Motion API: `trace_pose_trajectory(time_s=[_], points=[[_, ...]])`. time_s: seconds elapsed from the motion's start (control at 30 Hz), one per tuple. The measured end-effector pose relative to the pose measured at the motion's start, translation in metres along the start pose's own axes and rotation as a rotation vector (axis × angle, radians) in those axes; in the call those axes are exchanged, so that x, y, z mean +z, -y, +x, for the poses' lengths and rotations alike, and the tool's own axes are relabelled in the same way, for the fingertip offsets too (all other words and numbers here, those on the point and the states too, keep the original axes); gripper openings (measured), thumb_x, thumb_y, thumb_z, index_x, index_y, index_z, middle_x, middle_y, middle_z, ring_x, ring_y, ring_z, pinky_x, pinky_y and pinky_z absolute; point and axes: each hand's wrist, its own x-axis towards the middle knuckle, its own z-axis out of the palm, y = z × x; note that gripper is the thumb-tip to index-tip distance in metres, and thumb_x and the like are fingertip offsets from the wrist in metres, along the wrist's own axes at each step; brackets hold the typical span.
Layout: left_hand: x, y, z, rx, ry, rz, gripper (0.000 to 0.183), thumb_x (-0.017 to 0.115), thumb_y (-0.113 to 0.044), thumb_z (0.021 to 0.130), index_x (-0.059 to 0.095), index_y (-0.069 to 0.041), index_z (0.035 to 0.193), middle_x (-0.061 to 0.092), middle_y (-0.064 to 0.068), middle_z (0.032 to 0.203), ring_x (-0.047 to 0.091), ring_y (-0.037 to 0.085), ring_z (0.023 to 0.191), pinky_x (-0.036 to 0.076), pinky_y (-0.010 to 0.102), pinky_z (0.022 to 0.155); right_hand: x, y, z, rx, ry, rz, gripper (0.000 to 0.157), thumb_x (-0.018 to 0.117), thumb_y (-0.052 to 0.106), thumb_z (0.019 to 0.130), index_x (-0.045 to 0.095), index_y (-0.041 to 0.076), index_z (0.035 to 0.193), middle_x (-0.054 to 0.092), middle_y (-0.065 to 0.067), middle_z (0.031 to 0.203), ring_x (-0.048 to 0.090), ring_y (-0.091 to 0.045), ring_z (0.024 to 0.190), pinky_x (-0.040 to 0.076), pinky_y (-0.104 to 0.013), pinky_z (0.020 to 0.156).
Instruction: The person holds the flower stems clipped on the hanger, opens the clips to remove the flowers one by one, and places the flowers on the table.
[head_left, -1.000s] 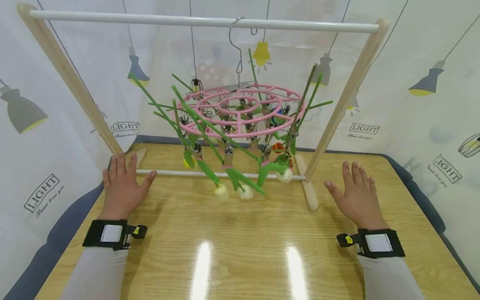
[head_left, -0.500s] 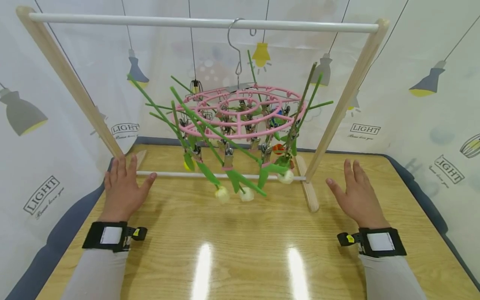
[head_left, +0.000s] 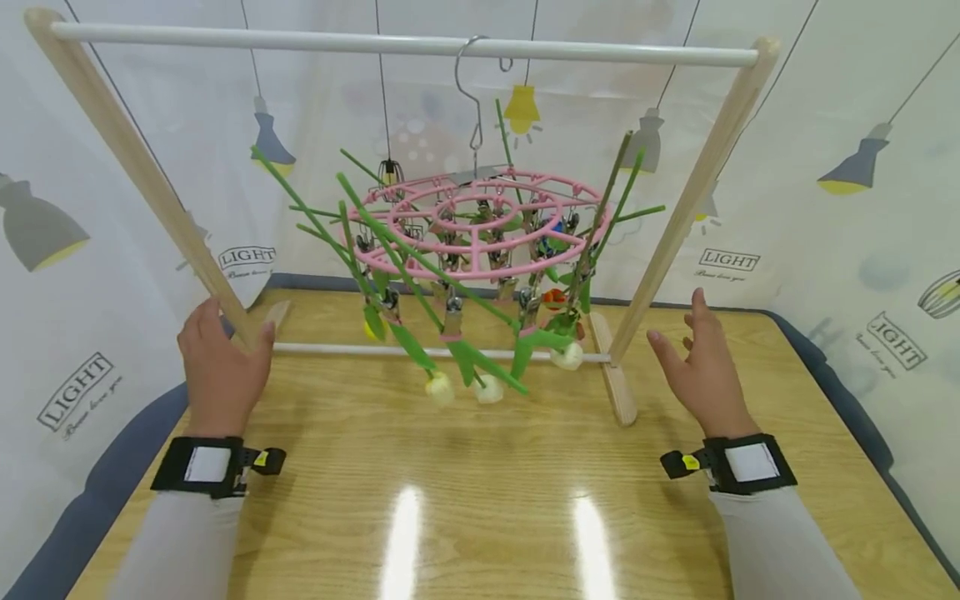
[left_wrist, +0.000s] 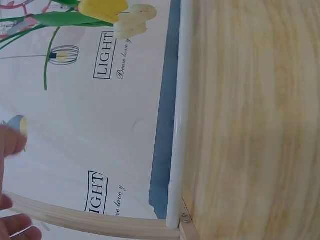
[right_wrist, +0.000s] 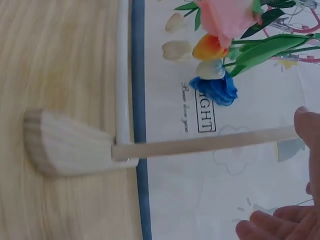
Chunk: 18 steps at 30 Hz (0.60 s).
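A pink round clip hanger (head_left: 474,274) hangs by its metal hook from the white top bar (head_left: 300,41) of a rack. Artificial flowers are clipped upside down around it, among them a white tulip (head_left: 489,389), a blue rose (right_wrist: 220,91) and a yellow tulip (left_wrist: 102,8). My left hand (head_left: 225,371) is beside the rack's left wooden post (head_left: 150,167), thumb spread from the fingers, nothing in its grasp. Near the right wooden post (head_left: 675,229) my right hand (head_left: 708,375) is raised, thumb apart and fingers partly bent, holding nothing. Some clips are hidden behind leaves and stems.
A white lower bar (head_left: 330,347) joins the posts close to the wooden table (head_left: 487,483). The right wooden foot (head_left: 618,383) extends toward me. Behind the rack hangs a printed curtain (head_left: 825,100). Long green stems stick out past the hanger's sides.
My left hand has shifted left and up, its fingers bending near the left post. My right hand has turned, its fingers drawing in. The hanger and flowers look nearly still.
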Motion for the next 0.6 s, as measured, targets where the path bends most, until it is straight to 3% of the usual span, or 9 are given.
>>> trace_pose_trajectory(time_s=[0.1,0.2,0.37,0.6], points=[[-0.003,0.002,0.008,-0.087,-0.076,-0.094,0.077,0.059,-0.04,0.087,0.019,-0.014,0.148,0.028,0.016,0.145,0.025,0.023,0.13,0.034,0.051,0.105,0.005,0.006,0.007,0.009,-0.038,0.087,0.083,0.053,0.05,0.09,-0.007,0.036,0.146,0.013,-0.009,0.155,0.03,-0.028,0.132,0.041,-0.057,0.098],[-0.005,0.004,0.019,-0.136,-0.089,-0.161,0.076,0.057,-0.04,0.087,0.017,-0.017,0.148,0.026,0.009,0.145,0.027,0.016,0.129,0.036,0.044,0.106,0.007,0.011,0.011,0.037,-0.08,0.128,0.081,0.056,0.049,0.088,-0.001,0.038,0.146,0.02,-0.005,0.154,0.035,-0.022,0.13,0.044,-0.052,0.097],[-0.007,0.009,0.037,-0.161,-0.07,-0.193,0.075,0.056,-0.041,0.087,0.015,-0.021,0.147,0.024,0.005,0.144,0.03,0.014,0.125,0.039,0.037,0.103,0.011,0.019,0.018,0.069,-0.157,0.163,0.077,0.06,0.048,0.086,0.014,0.037,0.147,0.037,-0.006,0.147,0.044,-0.016,0.123,0.047,-0.049,0.095],[-0.008,0.012,0.057,-0.241,-0.03,-0.218,0.072,0.055,-0.042,0.09,0.016,-0.023,0.147,0.029,0.007,0.143,0.035,0.016,0.125,0.037,0.036,0.105,0.018,0.022,0.024,0.082,-0.202,0.198,0.068,0.063,0.046,0.085,0.033,0.031,0.144,0.055,-0.008,0.129,0.052,-0.012,0.113,0.05,-0.046,0.092]])
